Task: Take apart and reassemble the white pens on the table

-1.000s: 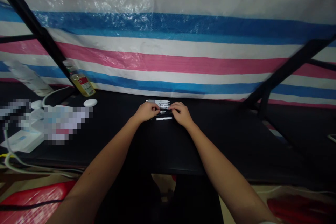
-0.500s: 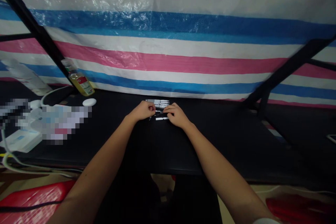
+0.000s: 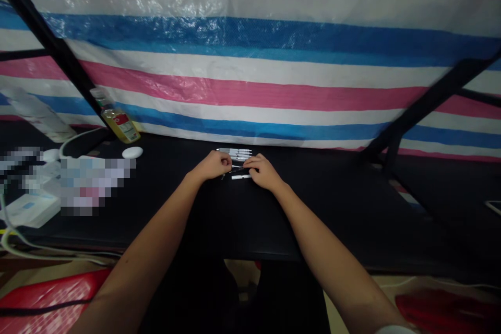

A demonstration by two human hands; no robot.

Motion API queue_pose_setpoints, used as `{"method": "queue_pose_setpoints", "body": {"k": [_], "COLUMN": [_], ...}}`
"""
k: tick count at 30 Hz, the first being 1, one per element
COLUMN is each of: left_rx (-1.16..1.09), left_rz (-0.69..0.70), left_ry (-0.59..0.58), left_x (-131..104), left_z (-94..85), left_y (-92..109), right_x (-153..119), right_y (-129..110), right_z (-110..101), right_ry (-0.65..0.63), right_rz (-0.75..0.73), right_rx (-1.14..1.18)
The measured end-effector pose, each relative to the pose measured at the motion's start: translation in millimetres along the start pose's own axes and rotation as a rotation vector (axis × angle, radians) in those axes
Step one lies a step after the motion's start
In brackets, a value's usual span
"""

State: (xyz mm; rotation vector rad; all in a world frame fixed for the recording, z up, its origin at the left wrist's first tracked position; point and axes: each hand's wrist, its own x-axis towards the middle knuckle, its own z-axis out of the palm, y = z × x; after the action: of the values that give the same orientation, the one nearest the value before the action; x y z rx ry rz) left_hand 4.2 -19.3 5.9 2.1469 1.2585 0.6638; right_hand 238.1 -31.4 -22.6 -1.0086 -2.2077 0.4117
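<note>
Several slim white and silver pens (image 3: 240, 152) lie side by side on the black table (image 3: 242, 219), just beyond both hands. My left hand (image 3: 216, 164) has its fingers curled and pinched at the left end of a thin pen part. Facing it, my right hand (image 3: 262, 170) is closed with thumb and fingertips at that part's right end. Small dark pieces lie between the hands, too small to make out. A white pen barrel (image 3: 240, 177) rests nearest me, its right end by my right thumb.
At the left stand a bottle of yellow liquid (image 3: 122, 124) and a white bottle (image 3: 41, 115). A white oval object (image 3: 132, 152), a white box (image 3: 31, 210) and cables lie there too. Black metal bars (image 3: 426, 102) slope at both sides before a striped sheet (image 3: 250, 73).
</note>
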Motion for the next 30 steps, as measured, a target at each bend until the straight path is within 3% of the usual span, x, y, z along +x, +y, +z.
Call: {"method": "queue_pose_setpoints", "body": {"k": [17, 24, 30], "left_rx": [0.022, 0.007, -0.008], "left_rz": [0.007, -0.029, -0.053], "left_ry": [-0.016, 0.013, -0.085], "left_x": [2.7, 3.0, -1.6], "left_z": [4.6, 2.0, -6.6], "left_y": [1.2, -2.7, -4.1], "right_x": [1.1, -2.4, -7.1], "right_y": [-6.5, 7.5, 23.1], "right_z": [2.8, -12.0, -19.3], "right_ry": [0.001, 0.177, 0.064], "right_rz": [-0.016, 0.07, 0.128], "right_rx": [0.05, 0.032, -0.035]}}
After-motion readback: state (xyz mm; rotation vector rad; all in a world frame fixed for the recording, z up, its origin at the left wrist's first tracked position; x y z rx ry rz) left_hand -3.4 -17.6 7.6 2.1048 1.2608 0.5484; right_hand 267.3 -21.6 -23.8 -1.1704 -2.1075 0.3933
